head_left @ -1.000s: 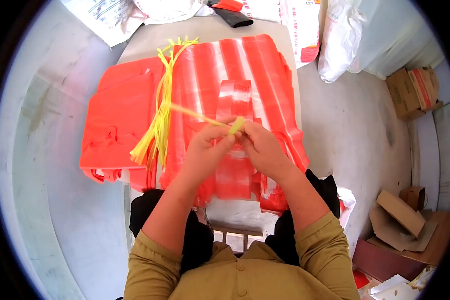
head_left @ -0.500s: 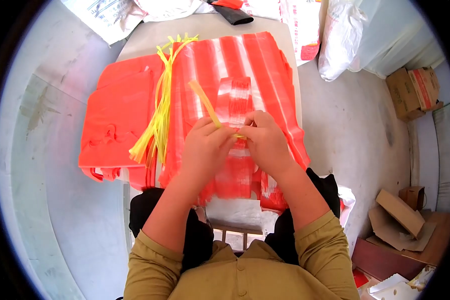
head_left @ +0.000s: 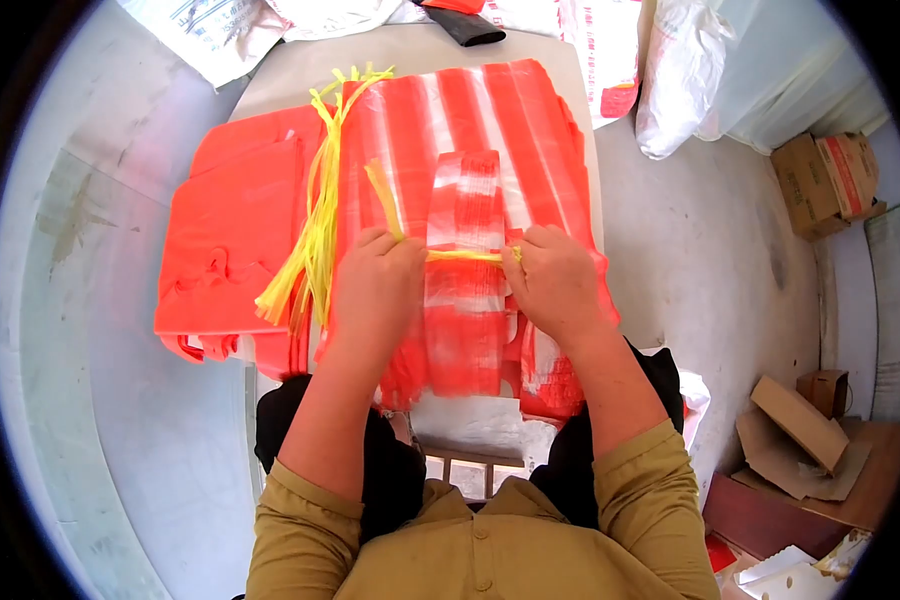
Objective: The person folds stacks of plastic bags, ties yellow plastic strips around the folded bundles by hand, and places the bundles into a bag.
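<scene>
A yellow plastic tie strip [head_left: 462,256] stretches straight between my two hands, across a narrow folded bundle of red and clear plastic bags [head_left: 465,205]. My left hand [head_left: 378,285] is closed on one end, and a loose tail of the strip sticks up above its fingers. On the other side of the bundle, my right hand [head_left: 558,285] pinches the other end. Beneath the bundle lies a broad stack of red-and-clear striped plastic bags [head_left: 530,120]. Whether the strip also passes under the bundle is hidden.
More yellow strips [head_left: 320,225] lie in a bunch left of the hands, beside a pile of folded red bags [head_left: 232,220]. White printed sacks [head_left: 210,35] and a black-and-red item [head_left: 467,26] lie at the table's far edge. Cardboard boxes [head_left: 820,185] stand on the right.
My hands, close together over the bundle before, have moved apart to either side. The yellow strip is now drawn out taut between them.
</scene>
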### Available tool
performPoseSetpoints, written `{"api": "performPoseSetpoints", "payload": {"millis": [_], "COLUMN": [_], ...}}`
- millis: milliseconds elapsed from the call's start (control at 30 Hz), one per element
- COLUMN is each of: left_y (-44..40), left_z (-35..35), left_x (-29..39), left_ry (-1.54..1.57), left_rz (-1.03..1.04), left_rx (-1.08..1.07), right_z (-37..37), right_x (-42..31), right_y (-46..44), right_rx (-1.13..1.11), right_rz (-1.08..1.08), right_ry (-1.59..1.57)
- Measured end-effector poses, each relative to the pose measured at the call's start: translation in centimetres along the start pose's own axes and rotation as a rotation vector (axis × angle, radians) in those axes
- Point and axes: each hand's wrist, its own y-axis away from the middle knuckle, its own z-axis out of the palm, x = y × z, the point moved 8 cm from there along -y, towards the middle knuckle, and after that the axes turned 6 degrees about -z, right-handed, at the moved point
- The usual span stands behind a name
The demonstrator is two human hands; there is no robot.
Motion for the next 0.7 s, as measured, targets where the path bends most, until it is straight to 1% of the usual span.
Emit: {"api": "performPoseSetpoints", "payload": {"millis": [100, 200, 300, 400, 500, 600, 667, 700], "left_y": [0.2, 0.3, 0.1, 0.3, 0.4, 0.4, 0.4, 0.3], "left_z": [0.6, 1.2, 1.4, 1.7, 1.7, 1.3, 1.2, 1.0], "left_x": [-1.2, -1.5, -1.2, -1.1, -1.3, -1.7, -2.1, -2.0], "left_ry": [-0.092, -0.100, -0.138, -0.172, -0.133, -0.089, -0.083, -0.011], "left_rz": [-0.021, -0.027, -0.059, -0.096, -0.135, -0.166, -0.164, -0.182], "left_rx": [-0.092, -0.114, -0.129, -0.147, -0.133, -0.098, -0.075, -0.066], "right_z": [1.6, 1.7, 2.9, 4.3, 6.8, 6.4, 6.3, 6.1], "right_x": [1.5, 2.9, 3.1, 1.4, 1.5, 2.1, 2.0, 1.8], "right_y": [0.9, 1.3, 1.3, 1.1, 1.4, 0.7, 0.5, 0.3], "right_rx": [-0.242, -0.118, 0.030, -0.080, -0.193, -0.213, -0.174, -0.155], "right_rz": [0.067, 0.222, 0.342, 0.491, 0.617, 0.440, 0.383, 0.355], "right_ry": [0.144, -0.069, -0.763, -1.217, -1.297, -0.876, -0.799, -0.760]}}
